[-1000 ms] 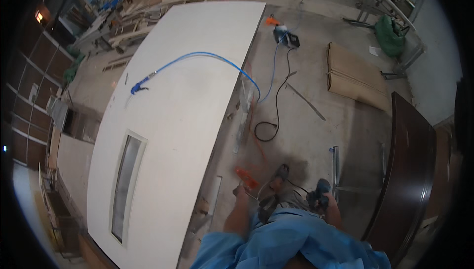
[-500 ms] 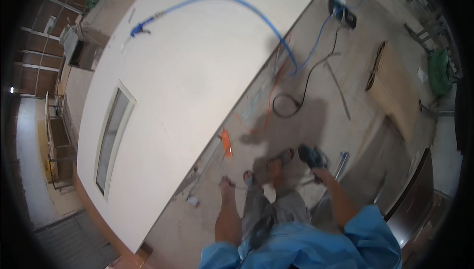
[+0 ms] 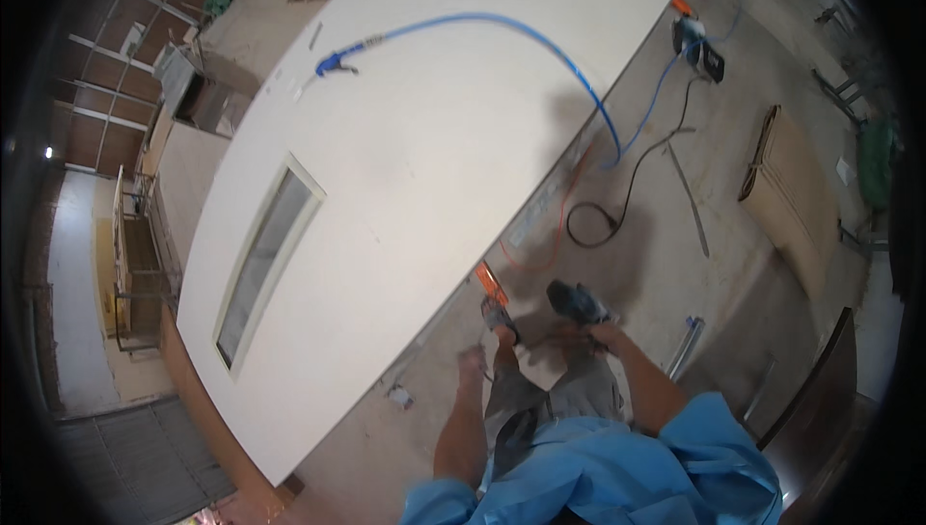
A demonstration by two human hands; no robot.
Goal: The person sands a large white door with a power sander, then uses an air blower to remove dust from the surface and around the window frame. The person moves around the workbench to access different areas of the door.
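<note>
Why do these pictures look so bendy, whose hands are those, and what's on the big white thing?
There's no robot here: these are a person's own bare hands. Every picture comes from a camera on that person's head, looking down; its wide fisheye lens bends straight edges. The right hand holds a dark bluish power tool. The left hand is blurry, so I can't tell whether it holds anything. On the big white panel, which has a narrow window, lies a blue nozzle gun joined to a blue hose.
</note>
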